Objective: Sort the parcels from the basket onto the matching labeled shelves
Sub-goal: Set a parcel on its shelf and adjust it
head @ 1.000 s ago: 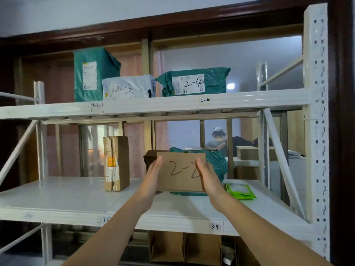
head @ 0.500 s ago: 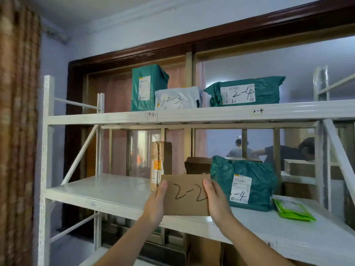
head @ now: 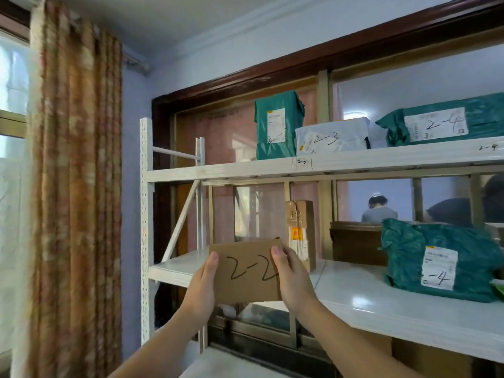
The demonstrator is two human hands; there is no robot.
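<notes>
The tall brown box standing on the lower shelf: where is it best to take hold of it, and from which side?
Grip the tall brown box across its narrow width, fingers on its two broad side faces, coming from the front. It stands upright with its taped narrow face forward. Its left side is free; the dark brown box stands off to its right.

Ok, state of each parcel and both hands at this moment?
Cardboard parcel 2-2: held up, off shelf.
Left hand: grips its left edge.
Right hand: grips its right edge.
White parcel 2-3: lying on upper shelf.
Upright green parcel: standing, upper shelf.
</notes>
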